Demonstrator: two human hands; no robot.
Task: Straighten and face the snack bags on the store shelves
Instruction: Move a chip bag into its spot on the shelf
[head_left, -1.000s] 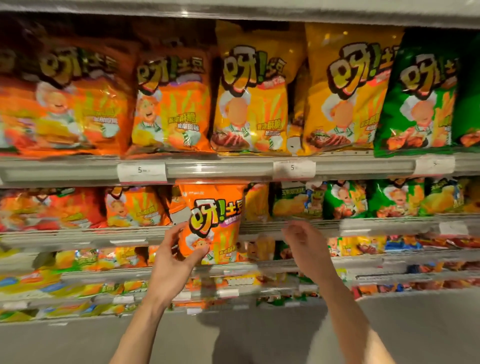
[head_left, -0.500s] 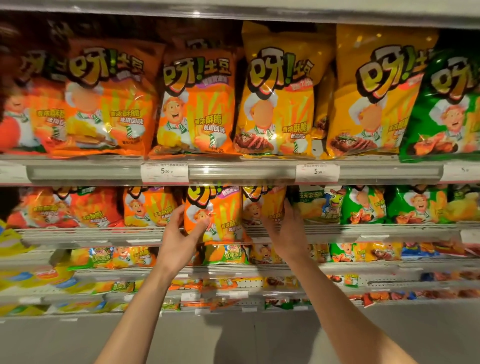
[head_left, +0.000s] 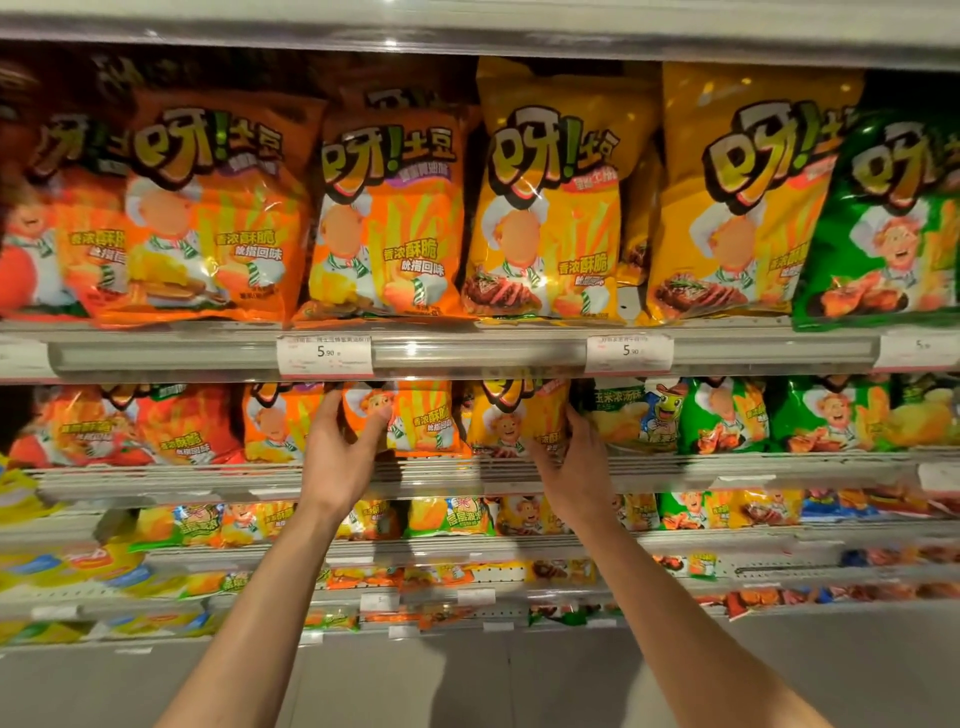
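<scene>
On the second shelf (head_left: 467, 475) an orange snack bag (head_left: 421, 421) stands upright, and my left hand (head_left: 343, 452) grips its left edge with the thumb across its front. Just right of it stands a yellow snack bag (head_left: 511, 415). My right hand (head_left: 574, 462) holds that bag's right lower side, fingers wrapped around its edge. Both bags face forward, their tops hidden behind the price rail (head_left: 467, 356) above.
The top shelf carries large orange bags (head_left: 384, 218), yellow bags (head_left: 550, 208) and a green bag (head_left: 893, 228). Small green bags (head_left: 727, 415) fill the second shelf to the right, orange ones (head_left: 182, 426) to the left. Lower shelves hold several smaller packets. Grey floor lies below.
The orange bag, held out in front of the shelf a second ago, now stands back in its row. My right hand came up from below and took the yellow bag. The view tilted up.
</scene>
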